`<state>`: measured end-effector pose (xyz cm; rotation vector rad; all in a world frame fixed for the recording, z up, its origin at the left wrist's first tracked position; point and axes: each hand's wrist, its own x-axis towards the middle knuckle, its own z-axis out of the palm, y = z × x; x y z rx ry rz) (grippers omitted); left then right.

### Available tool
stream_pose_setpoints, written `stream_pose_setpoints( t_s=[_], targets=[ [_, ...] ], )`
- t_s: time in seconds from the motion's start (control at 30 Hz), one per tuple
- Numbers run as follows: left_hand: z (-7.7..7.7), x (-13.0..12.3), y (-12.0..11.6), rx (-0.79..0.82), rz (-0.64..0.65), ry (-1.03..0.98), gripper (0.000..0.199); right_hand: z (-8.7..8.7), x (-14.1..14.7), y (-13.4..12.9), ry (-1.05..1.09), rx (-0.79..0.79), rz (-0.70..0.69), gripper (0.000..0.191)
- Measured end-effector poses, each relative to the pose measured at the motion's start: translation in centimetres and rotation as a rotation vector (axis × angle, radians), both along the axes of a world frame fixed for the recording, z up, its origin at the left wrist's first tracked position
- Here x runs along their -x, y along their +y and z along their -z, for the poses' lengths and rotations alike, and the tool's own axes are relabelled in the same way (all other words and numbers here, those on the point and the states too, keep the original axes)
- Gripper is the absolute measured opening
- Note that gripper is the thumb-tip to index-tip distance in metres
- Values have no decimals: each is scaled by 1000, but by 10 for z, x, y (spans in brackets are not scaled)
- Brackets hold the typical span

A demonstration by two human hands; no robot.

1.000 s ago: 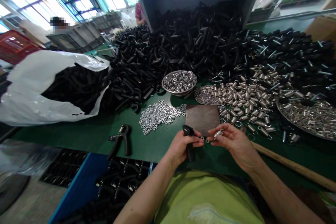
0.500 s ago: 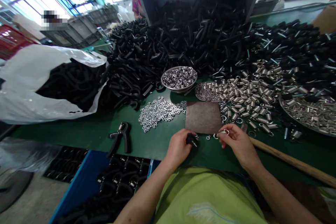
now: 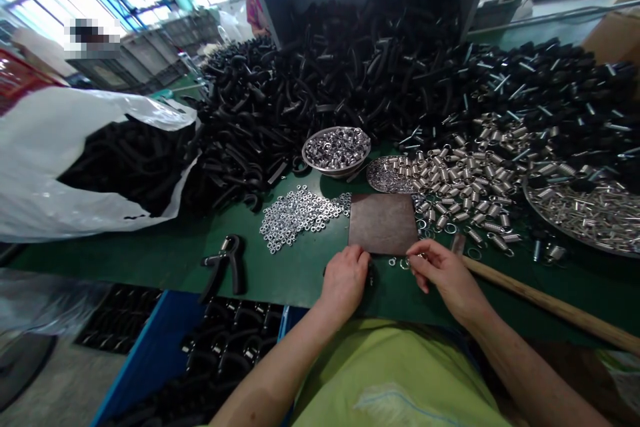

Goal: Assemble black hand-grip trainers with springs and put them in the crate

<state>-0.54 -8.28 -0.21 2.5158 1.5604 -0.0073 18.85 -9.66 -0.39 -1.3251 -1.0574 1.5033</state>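
My left hand (image 3: 345,280) is closed around a black part that shows only in bits past its fingers, just below the dark metal plate (image 3: 383,224). At the plate's lower right corner, my right hand (image 3: 440,273) pinches a small metal ring or spring end (image 3: 405,264), mostly covered by the fingers. A loose nut (image 3: 392,261) lies between the hands. Left of the plate spread many nuts (image 3: 295,213); to its right is a heap of springs (image 3: 460,177). An assembled black hand grip (image 3: 233,265) rests on the table's left part.
Behind the plate stand a bowl of metal pieces (image 3: 336,170) and a pile of black handles (image 3: 350,80). A hammer with a wooden handle (image 3: 545,300) lies right. A white bag (image 3: 40,167) and a blue crate (image 3: 145,347) are left. A person (image 3: 256,10) is in the background.
The fingers of my left hand have turned over the black part, hiding most of it. My right hand has shifted slightly left, and its spring is now mostly hidden. The view has shifted a little.
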Motion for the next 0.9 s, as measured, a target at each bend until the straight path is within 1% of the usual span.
stream_pose_setpoints(
  t_s=[0.1, 0.17, 0.2, 0.27, 0.33, 0.37, 0.4, 0.47, 0.5, 0.57, 0.63, 0.7, 0.73, 0.8, 0.83, 0.87, 0.9],
  targets=[
    [0, 0, -1, 9, -5, -8, 21, -1, 2, -1, 6, -8, -27, 29],
    [1, 2, 0, 41, -43, -102, 23, -3, 4, -3, 13, -12, -39, 28],
    [1, 3, 0, 70, -72, -197, 24, -3, 4, -4, 25, -12, -45, 28],
    [1, 4, 1, 165, -161, -480, 23, -5, 6, -6, 47, -12, -60, 27],
    [0, 3, 0, 329, -285, -824, 16, -8, 10, -8, 61, -13, -80, 26],
    [-2, 1, -1, 427, -350, -987, 16, -10, 12, -9, 66, -11, -86, 26],
    [-3, -1, -2, 523, -409, -1127, 20, -12, 15, -9, 69, -9, -88, 27],
    [-7, -5, -5, 663, -494, -1323, 30, -17, 20, -9, 76, 0, -88, 29],
    [-9, -7, -6, 699, -521, -1375, 32, -18, 22, -9, 81, 7, -85, 30],
    [-12, -8, -8, 717, -554, -1397, 32, -19, 25, -8, 90, 22, -78, 31],
    [-15, -6, -9, 696, -549, -1343, 28, -18, 26, -7, 104, 39, -70, 31],
    [-19, -3, -8, 630, -492, -1269, 22, -16, 25, -5, 113, 50, -64, 29],
    [-20, -1, -8, 573, -440, -1231, 18, -14, 24, -3, 108, 44, -59, 29],
    [-23, 1, -8, 448, -323, -1167, 12, -11, 22, -1, 59, -3, -43, 28],
    [-23, 1, -8, 403, -291, -1146, 12, -11, 21, 1, 9, -41, -36, 27],
    [-22, 0, -8, 392, -289, -1138, 13, -11, 20, 2, -54, -84, -29, 25],
    [-20, -1, -8, 430, -321, -1151, 14, -13, 18, 3, -120, -121, -21, 24]
  ],
)
